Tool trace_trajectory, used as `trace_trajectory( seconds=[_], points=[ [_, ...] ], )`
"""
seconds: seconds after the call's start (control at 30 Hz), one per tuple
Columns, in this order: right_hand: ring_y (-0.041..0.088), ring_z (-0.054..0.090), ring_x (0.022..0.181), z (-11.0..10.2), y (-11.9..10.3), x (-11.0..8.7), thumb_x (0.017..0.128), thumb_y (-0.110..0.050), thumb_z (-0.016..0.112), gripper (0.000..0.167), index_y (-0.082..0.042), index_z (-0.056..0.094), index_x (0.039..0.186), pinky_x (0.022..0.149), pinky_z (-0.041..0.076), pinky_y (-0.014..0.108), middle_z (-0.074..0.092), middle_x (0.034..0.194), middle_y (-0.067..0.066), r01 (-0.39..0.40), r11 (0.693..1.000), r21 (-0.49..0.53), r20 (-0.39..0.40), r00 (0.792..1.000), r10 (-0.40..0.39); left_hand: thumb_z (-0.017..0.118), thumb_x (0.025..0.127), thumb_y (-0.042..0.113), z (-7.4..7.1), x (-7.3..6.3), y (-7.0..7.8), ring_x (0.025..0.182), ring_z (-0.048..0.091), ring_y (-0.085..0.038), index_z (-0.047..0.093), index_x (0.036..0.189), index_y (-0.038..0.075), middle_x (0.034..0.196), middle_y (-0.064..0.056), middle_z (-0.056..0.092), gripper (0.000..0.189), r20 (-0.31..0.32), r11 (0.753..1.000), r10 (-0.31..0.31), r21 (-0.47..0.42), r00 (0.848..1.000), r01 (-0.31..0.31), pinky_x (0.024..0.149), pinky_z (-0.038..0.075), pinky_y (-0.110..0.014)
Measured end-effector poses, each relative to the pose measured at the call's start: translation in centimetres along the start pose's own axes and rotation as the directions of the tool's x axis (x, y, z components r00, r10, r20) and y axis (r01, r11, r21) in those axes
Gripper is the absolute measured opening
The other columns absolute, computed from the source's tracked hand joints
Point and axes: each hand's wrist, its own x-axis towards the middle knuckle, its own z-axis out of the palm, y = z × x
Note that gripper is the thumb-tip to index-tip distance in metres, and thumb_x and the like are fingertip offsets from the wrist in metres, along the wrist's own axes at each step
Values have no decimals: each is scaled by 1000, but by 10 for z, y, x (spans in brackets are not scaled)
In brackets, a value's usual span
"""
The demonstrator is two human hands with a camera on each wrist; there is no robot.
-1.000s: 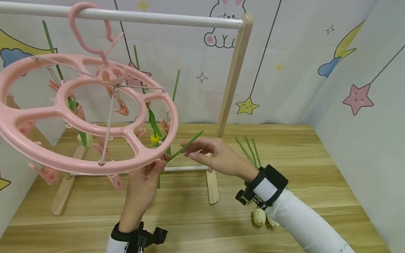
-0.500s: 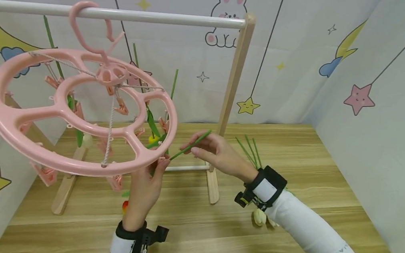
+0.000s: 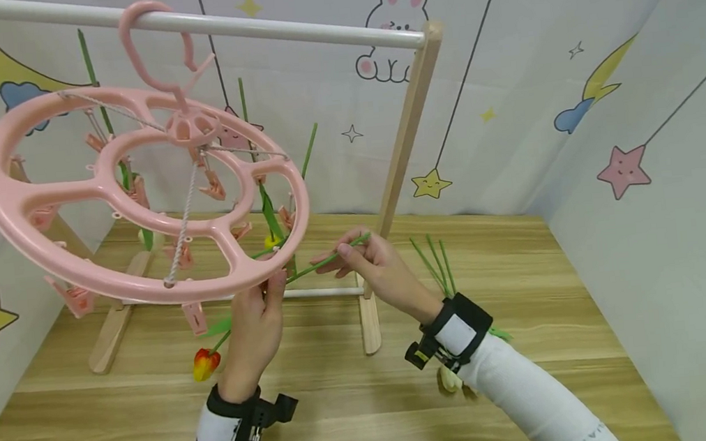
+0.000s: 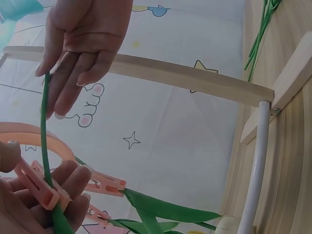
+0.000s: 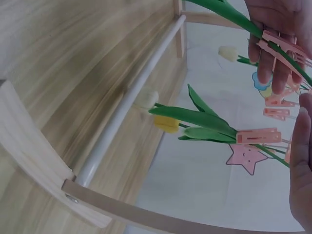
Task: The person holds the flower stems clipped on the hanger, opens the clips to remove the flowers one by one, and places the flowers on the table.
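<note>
As we read from the left, one pink round hanger [image 3: 67, 194] hangs from one white bar [image 3: 292, 32] by its single hook. Three tulips are clipped head down beneath it: two white [image 5: 228, 52] and one yellow [image 5: 167, 123]. Pink pegs hang round the ring, some hidden, so we cannot count them all. One red-and-yellow tulip [image 3: 206, 364] points downward beside the left hand [image 3: 256, 337], its stem running up behind that hand. We see the left thumb and fingers pinching one peg [image 4: 36, 185] around the green stem. Next, the right hand [image 3: 384, 267] pinches the stem's upper end between thumb and fingers. Further right, three more stems [image 3: 437, 265] lie together, their white heads partly covered by the sleeve. Under everything we find a wood-grain bench [image 3: 345, 417], carrying the frame's two wooden feet [image 3: 370, 324]. White walls [image 3: 501, 179] around us show stars, moons, clouds and one rabbit.
</note>
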Motion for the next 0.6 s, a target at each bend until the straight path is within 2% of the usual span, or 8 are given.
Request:
trace_trajectory(
  seconds=[0.13, 0.23, 0.37, 0.5, 0.6],
  points=[
    [28, 69, 107, 6, 2, 0, 107, -21, 42, 22, -1, 46, 115, 92, 56, 39, 65, 120, 31, -5, 999, 49, -81, 997, 9, 50, 103, 8, 1, 3, 0, 77, 52, -11, 60, 118, 1, 96, -12, 64, 19, 16, 996, 20, -85, 1000, -19, 66, 41, -18],
    [18, 67, 111, 11, 2, 0, 107, -18, 44, 19, -1, 46, 114, 97, 55, 43, 59, 126, 34, 9, 990, 141, -124, 992, 9, 49, 103, 7, 1, 2, 0, 83, 58, -14, 57, 124, 0, 100, -13, 66, 24, 26, 994, 35, -103, 999, -32, 71, 46, -15],
    [17, 67, 109, 18, 2, 1, 106, -17, 43, 19, 0, 42, 115, 95, 56, 42, 55, 124, 35, 28, 970, 242, -155, 988, 10, 45, 104, 7, 2, 1, 1, 85, 60, -18, 55, 125, 0, 102, -13, 65, 24, 44, 995, 46, -95, 998, -42, 74, 48, -17],
    [16, 70, 101, 22, 1, 2, 106, -15, 44, 15, -5, 39, 115, 91, 58, 37, 64, 112, 22, 34, 959, 280, -209, 977, 26, 43, 105, 7, 3, 1, 1, 80, 58, -15, 58, 114, -2, 94, -13, 62, 20, 34, 994, 57, -99, 998, -53, 71, 49, -21],
    [16, 71, 98, 25, 0, 2, 105, -13, 46, 12, -6, 40, 113, 91, 58, 38, 69, 107, 10, 44, 951, 307, -241, 970, 33, 45, 104, 7, 4, 1, 0, 73, 56, -14, 59, 108, -4, 87, -14, 61, 19, 2, 993, 56, -105, 998, -55, 67, 50, -21]
  ],
)
